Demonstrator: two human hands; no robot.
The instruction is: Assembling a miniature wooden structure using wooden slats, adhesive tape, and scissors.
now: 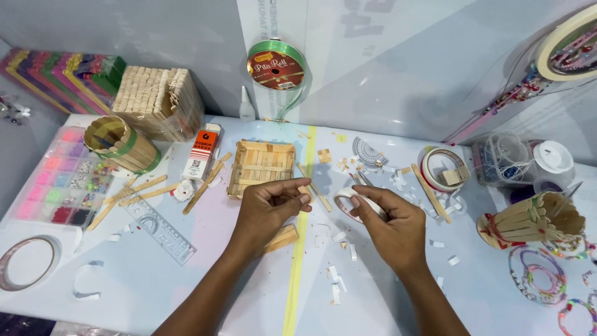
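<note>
Right hand's [388, 224] grip encircles the tape roll [350, 204]; left hand [270, 208] beside.

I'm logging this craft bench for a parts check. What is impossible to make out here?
Head view only:
- Small piece in the left hand: covered by the fingertips.
- Tape roll: the right hand hides its near half.
- Big tape roll: cut off by the right edge.
- Bead box: contents too small.
</note>
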